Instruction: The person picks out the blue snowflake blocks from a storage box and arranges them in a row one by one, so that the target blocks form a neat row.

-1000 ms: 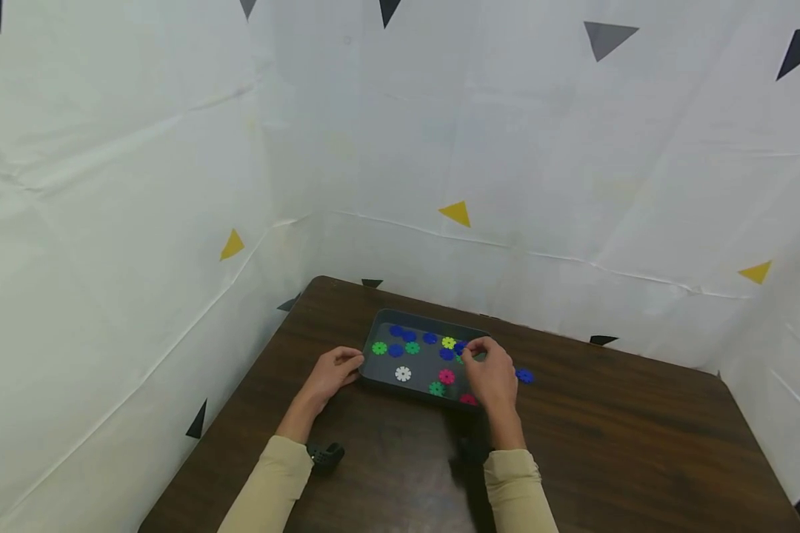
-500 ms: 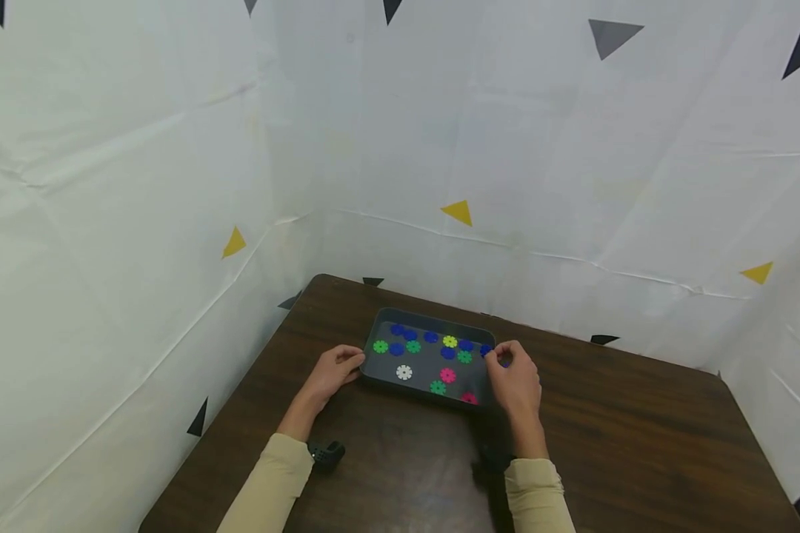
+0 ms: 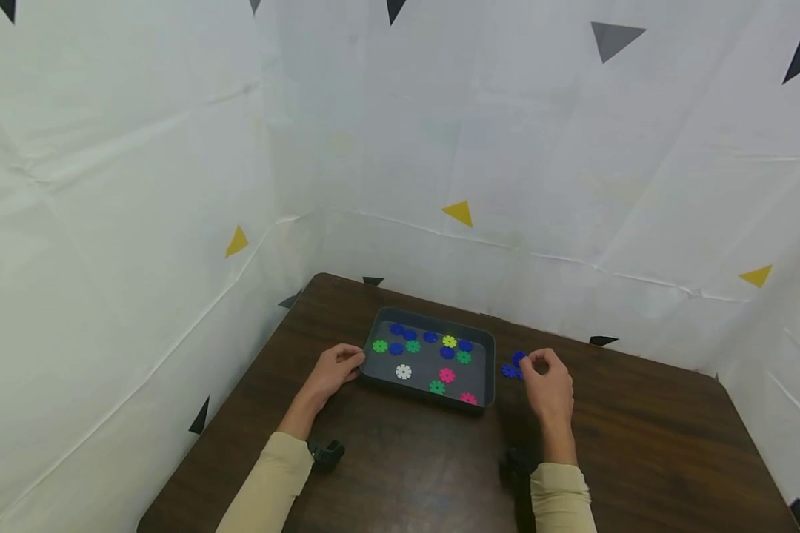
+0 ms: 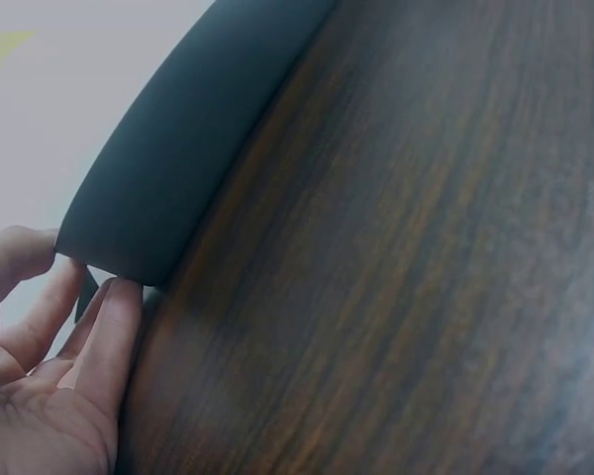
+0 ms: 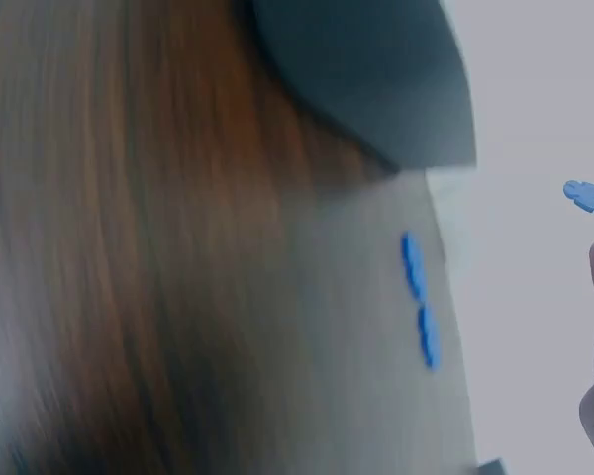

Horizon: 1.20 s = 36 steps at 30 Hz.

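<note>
At centre-right, the right hand (image 3: pixel 550 386) has taken one more pinched blue notched disc (image 3: pixel 519 357) outside the grey rectangular tray (image 3: pixel 423 362) the left hand (image 3: pixel 330 371) grips.

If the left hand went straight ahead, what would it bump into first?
The dark tray. The left hand is touching its left end, so it would probably just push against that.

Left hand (image 4: pixel 49 391): we see it grip the tray (image 4: pixel 183 148), near end.
Table (image 4: pixel 396 247): wood-grained, right.
Backdrop (image 4: pixel 45 139): white, far left.
</note>
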Each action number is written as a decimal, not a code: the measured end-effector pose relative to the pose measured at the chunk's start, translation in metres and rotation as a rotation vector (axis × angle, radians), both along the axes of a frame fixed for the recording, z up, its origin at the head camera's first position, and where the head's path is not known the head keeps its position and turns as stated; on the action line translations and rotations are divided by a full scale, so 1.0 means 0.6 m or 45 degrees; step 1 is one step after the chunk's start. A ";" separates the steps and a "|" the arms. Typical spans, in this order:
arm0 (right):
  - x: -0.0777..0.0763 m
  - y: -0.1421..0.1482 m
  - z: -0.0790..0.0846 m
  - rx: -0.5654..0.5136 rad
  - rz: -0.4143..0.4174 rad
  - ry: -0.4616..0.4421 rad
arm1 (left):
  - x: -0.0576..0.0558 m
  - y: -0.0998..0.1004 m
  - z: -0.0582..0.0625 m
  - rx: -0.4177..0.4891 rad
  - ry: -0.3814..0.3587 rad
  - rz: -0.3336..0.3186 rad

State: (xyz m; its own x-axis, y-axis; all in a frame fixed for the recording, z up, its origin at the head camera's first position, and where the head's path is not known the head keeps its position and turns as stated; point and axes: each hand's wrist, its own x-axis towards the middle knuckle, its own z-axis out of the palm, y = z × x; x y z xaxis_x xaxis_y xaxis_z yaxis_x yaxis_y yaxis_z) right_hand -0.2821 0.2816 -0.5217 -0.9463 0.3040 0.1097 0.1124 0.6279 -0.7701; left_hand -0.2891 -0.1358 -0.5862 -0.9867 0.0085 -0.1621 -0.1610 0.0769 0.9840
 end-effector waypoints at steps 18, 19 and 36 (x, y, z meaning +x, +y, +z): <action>-0.013 0.120 -0.075 -0.345 -0.101 -0.195 | 0.008 0.006 -0.004 0.023 -0.016 0.003; -0.016 0.122 -0.075 -0.355 -0.093 -0.210 | 0.008 0.005 -0.005 0.021 -0.012 0.006; -0.057 0.127 -0.082 -0.289 -0.165 -0.338 | 0.004 0.003 0.006 0.019 0.009 0.013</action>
State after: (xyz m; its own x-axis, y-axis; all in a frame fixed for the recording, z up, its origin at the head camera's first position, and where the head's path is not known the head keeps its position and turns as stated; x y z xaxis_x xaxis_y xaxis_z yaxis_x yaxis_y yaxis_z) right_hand -0.3162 0.3576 -0.5709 -0.8847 0.4119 -0.2181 0.3943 0.4120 -0.8215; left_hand -0.2865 -0.1342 -0.5827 -0.9879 0.0010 -0.1550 -0.1547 0.0609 0.9861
